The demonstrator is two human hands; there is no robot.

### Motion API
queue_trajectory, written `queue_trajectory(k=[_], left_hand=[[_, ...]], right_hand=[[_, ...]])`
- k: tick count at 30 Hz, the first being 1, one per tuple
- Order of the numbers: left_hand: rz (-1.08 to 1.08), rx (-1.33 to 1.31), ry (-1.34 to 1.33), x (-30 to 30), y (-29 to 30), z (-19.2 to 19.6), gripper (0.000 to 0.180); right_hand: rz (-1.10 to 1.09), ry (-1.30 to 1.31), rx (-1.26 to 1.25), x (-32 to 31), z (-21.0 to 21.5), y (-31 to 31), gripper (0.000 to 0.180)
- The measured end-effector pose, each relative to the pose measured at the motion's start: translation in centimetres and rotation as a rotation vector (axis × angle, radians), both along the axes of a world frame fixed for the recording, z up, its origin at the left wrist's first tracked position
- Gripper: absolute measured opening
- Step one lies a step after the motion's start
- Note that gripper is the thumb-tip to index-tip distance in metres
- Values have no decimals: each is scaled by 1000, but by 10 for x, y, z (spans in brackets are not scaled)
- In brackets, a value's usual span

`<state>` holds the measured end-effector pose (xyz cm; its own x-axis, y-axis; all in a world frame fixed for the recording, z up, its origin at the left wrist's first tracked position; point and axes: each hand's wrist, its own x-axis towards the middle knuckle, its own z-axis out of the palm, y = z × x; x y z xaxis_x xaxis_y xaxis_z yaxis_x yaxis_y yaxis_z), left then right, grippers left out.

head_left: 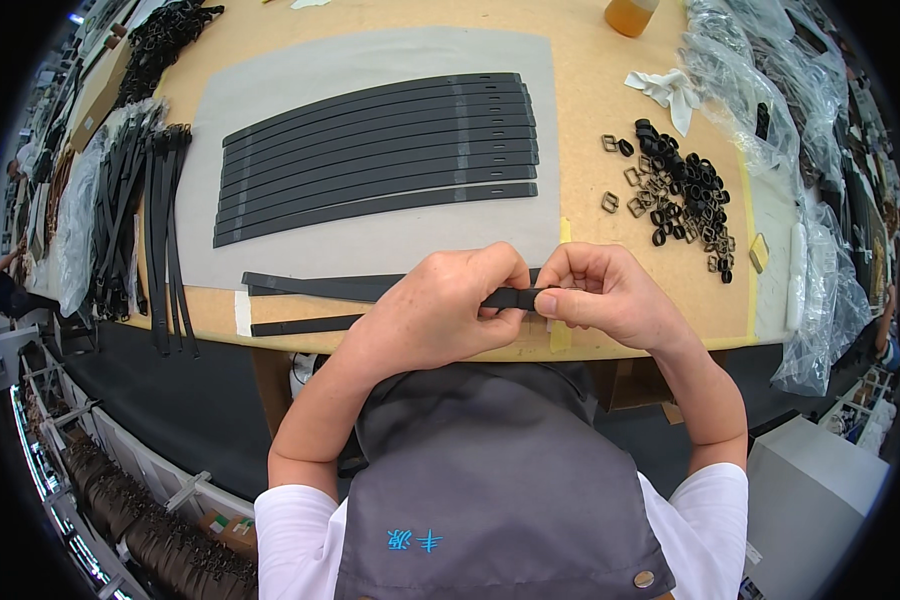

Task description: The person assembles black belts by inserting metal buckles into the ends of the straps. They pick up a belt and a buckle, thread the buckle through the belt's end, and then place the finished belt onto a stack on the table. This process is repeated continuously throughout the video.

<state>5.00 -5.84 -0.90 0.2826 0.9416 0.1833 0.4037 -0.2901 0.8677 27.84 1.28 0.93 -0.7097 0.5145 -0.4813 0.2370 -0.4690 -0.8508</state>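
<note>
Strap row (375, 150) beyond left hand (455, 303); buckle pile (692, 180) right, white cloth (676, 92) behind.

A lane of bare tan table (578, 140) runs between the grey mat (370, 52) and the pile of loops and buckles (692, 185); a narrow strip of bare mat lies between the left hand (455, 305) and the flat straps (370, 128); hanging straps (160, 225) crowd the left side, plastic bags (750, 75) the right.

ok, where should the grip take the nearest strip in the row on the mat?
I'd pinch the strip across its width at the right end, coming from the near right: it lies flat, bare mat fronts its near edge, and a gap on that half parts it from its neighbour.
</note>
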Motion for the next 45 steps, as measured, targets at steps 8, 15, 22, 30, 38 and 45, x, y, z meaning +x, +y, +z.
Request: queue_trajectory(k=[8,15,22,30,38,45], left_hand=[[-7,5,25,-1,1,2,22],[-3,19,32,-3,1,-1,22],[3,7,-51,0,-1,2,26],[-30,82,16,-2,-4,-4,22],[-40,154,1,0,-10,-9,21],[-78,108,-91,-8,-10,-2,24]], right_hand=[[1,-15,8,-2,2,1,15],[-12,-17,37,-6,0,-1,15],[-42,-24,96,-7,-7,-7,13],[-6,-19,129,-8,-4,-8,14],[316,-151,390,-9,10,0,30],[206,6,397,-9,0,-14,31]])
